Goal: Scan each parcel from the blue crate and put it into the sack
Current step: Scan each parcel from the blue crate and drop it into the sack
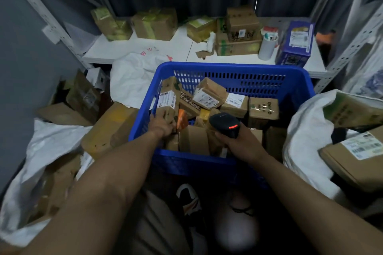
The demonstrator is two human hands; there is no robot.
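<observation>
Clutching fingers (221,138): left hand (161,126) on parcel (167,102), right hand (240,143) round scanner (224,124)

1. Our left hand (160,126) grips a labelled parcel (167,100) by the left wall of the blue crate (228,66).
2. Our right hand (240,143) holds a black scanner (224,124), red light on, over the crate.
3. A white sack (41,143) with boxes lies left of us.
</observation>
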